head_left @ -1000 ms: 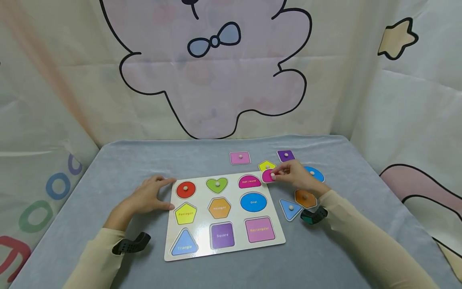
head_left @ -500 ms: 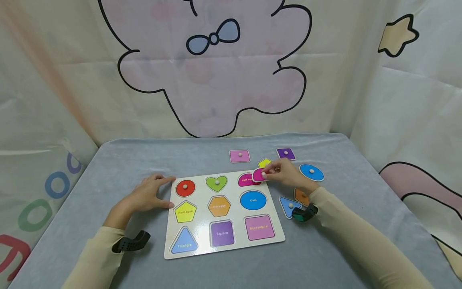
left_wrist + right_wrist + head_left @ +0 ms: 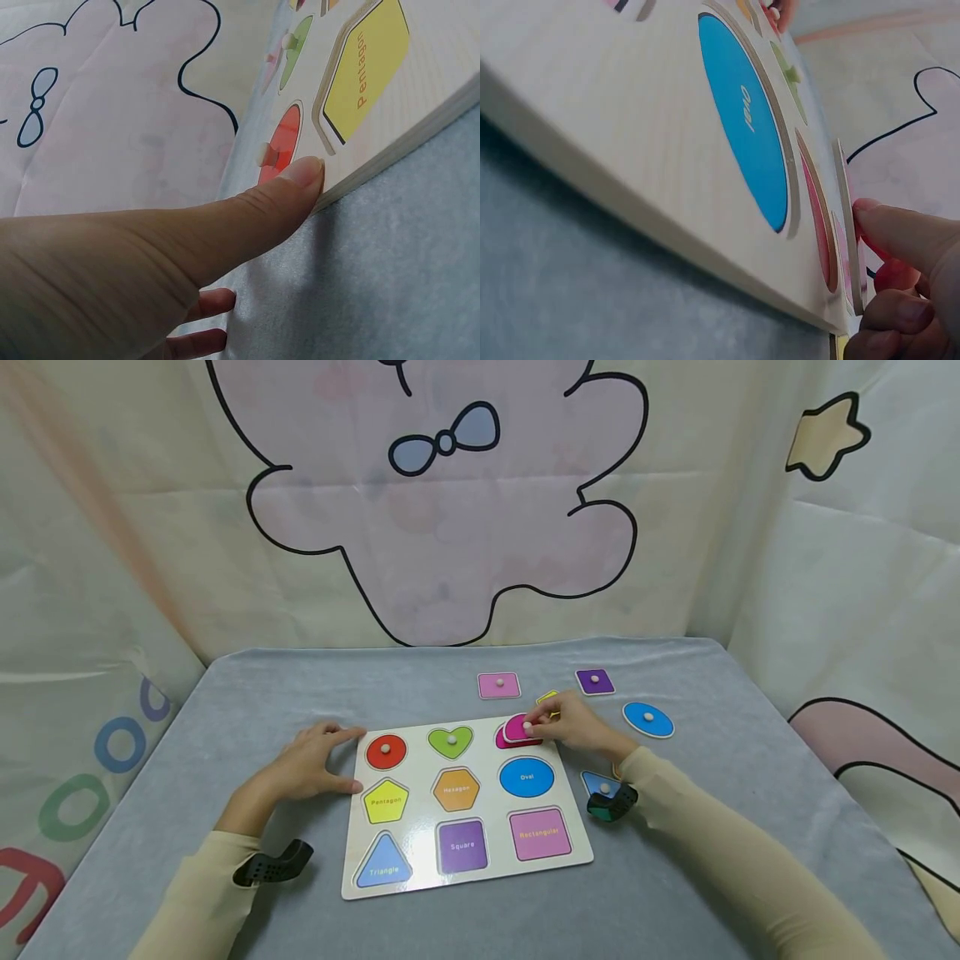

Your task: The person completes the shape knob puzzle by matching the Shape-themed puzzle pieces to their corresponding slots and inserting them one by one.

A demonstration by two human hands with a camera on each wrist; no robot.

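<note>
A white wooden shape puzzle board (image 3: 420, 839) lies on the table, with a red circle (image 3: 386, 752) and a green heart (image 3: 451, 743) seated in its far row. My right hand (image 3: 573, 725) pinches a magenta half-round puzzle piece (image 3: 516, 727) by its knob. That piece hovers just over the matching magenta recess (image 3: 817, 217), as the right wrist view shows. At the board's left edge rests my left hand (image 3: 311, 764), fingers spread. Its thumb (image 3: 300, 180) presses on the edge near the red circle in the left wrist view.
Loose knobbed pieces lie beyond and right of the board: a pink rectangle (image 3: 491, 687), a purple square (image 3: 600, 682), a blue oval (image 3: 648, 720) and a blue triangle (image 3: 596, 781). A yellow piece (image 3: 547, 696) is partly behind the right hand. A printed curtain (image 3: 450, 527) hangs behind.
My right hand has moved left with the half-round piece, from the board's right edge to over the half-round recess. My left hand has stayed at the board's left edge.
</note>
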